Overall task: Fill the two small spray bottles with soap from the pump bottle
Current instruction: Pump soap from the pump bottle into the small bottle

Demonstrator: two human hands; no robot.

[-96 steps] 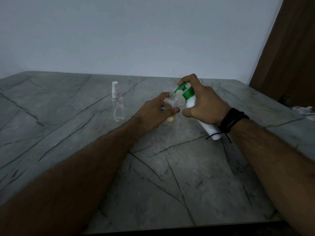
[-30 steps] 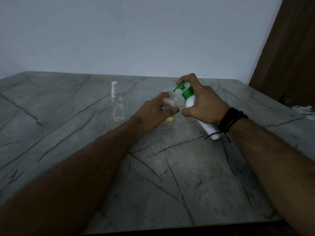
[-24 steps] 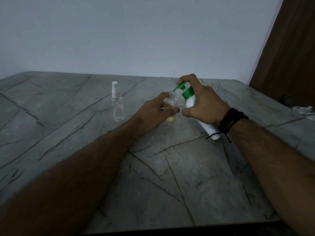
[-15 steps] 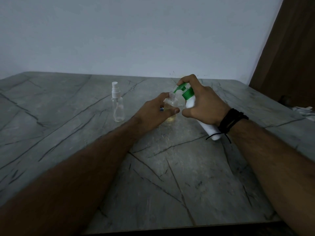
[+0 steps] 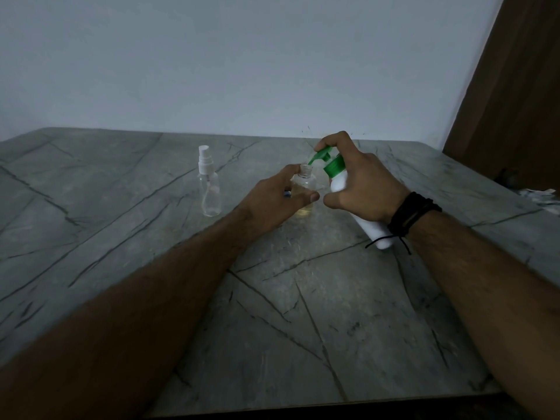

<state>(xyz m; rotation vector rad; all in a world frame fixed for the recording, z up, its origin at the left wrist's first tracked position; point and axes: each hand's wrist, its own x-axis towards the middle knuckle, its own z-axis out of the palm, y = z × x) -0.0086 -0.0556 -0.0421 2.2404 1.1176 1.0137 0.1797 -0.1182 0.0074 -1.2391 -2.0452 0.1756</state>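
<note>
With the left hand (image 5: 277, 197) gripping the open bottle (image 5: 304, 189) upright on the table (image 5: 303, 313) and the right hand (image 5: 359, 180) clasping the tilted pump bottle (image 5: 339, 180), short, even presses with the spout (image 5: 316, 156) kept over the neck should avoid spills.

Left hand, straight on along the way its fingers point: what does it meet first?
Likely the tilted white pump bottle with green top in the right hand, just past the small uncapped clear bottle the left hand grips; depth uncertain.
</note>
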